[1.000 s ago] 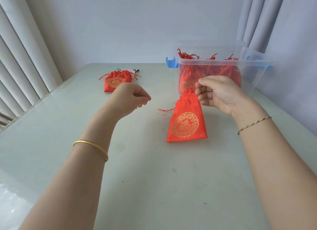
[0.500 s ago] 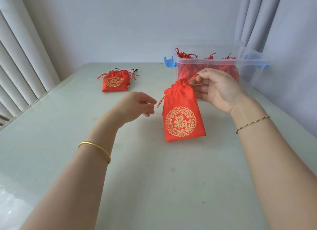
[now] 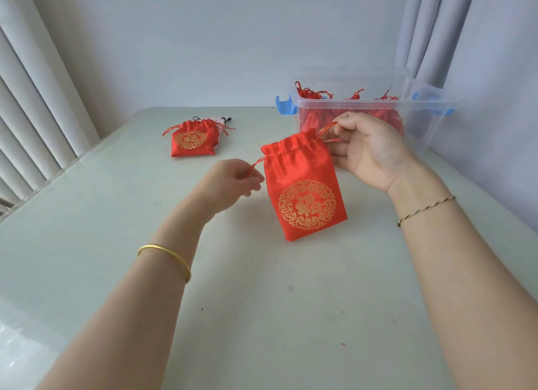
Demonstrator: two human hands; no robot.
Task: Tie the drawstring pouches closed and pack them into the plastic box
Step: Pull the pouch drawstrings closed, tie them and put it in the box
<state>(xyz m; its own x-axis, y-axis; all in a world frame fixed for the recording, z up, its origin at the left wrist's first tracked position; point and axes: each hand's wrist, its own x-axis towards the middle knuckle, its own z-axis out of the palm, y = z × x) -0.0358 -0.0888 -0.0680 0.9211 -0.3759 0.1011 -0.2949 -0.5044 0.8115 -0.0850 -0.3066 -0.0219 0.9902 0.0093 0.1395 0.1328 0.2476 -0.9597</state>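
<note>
A pale green bench (image 3: 87, 244) stretches away from me to a plain white wall (image 3: 218, 40). On my left hang white vertical blinds (image 3: 35, 113); on my right a pale grey curtain (image 3: 425, 25) falls in folds. Soft, even daylight fills the room, and the bench top shines faintly at its near left corner.

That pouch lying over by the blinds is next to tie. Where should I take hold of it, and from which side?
Pinch the cord loops sticking out at each end of its gathered neck, coming in from left and right together. The pouch lies flat, neck pointing away from you, cords splayed sideways.
</note>
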